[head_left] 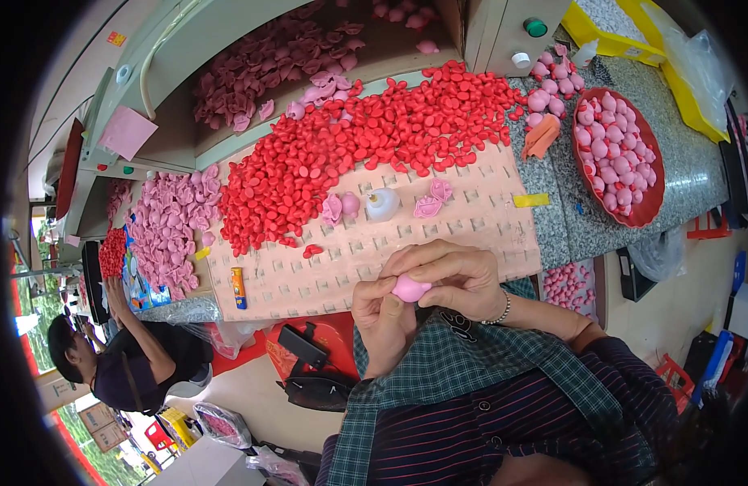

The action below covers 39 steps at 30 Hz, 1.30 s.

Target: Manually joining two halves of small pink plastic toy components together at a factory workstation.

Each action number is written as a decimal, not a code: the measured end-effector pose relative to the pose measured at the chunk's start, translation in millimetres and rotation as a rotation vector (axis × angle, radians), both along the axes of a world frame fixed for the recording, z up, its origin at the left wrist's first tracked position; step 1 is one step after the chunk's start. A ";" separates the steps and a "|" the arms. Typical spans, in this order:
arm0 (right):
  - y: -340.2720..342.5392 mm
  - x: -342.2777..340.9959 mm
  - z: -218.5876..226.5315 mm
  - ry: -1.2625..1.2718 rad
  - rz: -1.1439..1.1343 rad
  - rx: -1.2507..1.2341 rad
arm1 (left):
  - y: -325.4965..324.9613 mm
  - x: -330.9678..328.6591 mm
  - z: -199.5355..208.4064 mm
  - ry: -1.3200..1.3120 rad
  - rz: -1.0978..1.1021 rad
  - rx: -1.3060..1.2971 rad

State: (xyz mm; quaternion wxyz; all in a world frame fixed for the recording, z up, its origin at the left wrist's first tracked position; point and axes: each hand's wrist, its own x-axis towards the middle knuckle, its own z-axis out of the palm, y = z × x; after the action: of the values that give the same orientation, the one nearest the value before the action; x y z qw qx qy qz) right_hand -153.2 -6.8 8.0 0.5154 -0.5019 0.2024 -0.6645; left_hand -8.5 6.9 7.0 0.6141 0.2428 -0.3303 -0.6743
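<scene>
Your left hand [380, 320] and your right hand [465, 279] are brought together at the near edge of the work area. The fingers of both hands pinch one small, smooth, rounded pink piece [410, 288] between them: the left fingers grip its left side, and the right fingers grip its right side, where it narrows to a short tip. The pink piece is held in front of your dark green checked apron [447, 360].

Beyond your hands, a peach-coloured sheet with rows of grey marks [491, 223] covers part of the grey speckled stone tabletop [688, 174]. On the sheet stands a translucent white bottle [383, 206]. To its left lie a pink ball [350, 204] and a ruffled pink petal-like part [332, 210]; to its right lie two similar ruffled parts [428, 207].

A broad heap of glossy red oval pieces [374, 130] spans the far side of the sheet. To the right, on the stone, a red oval basin [649, 209] contains pink balls with red parts.
</scene>
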 end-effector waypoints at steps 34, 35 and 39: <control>7.5 9.6 -10.0 0.014 -0.117 0.146 | -7.3 1.0 1.9 -0.001 -0.071 0.100; 7.4 10.7 -9.6 -0.041 -0.114 0.167 | -7.4 1.4 1.0 0.016 -0.059 0.129; 6.1 9.5 -7.1 -0.026 -0.121 0.166 | -5.9 1.8 1.8 -0.044 -0.048 0.134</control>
State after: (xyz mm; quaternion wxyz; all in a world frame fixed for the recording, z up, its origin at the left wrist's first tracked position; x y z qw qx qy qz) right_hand -143.8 -0.7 0.9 0.5167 -0.4358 0.2798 -0.6818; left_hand -6.7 0.9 8.8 0.5727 0.2903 -0.3036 -0.7039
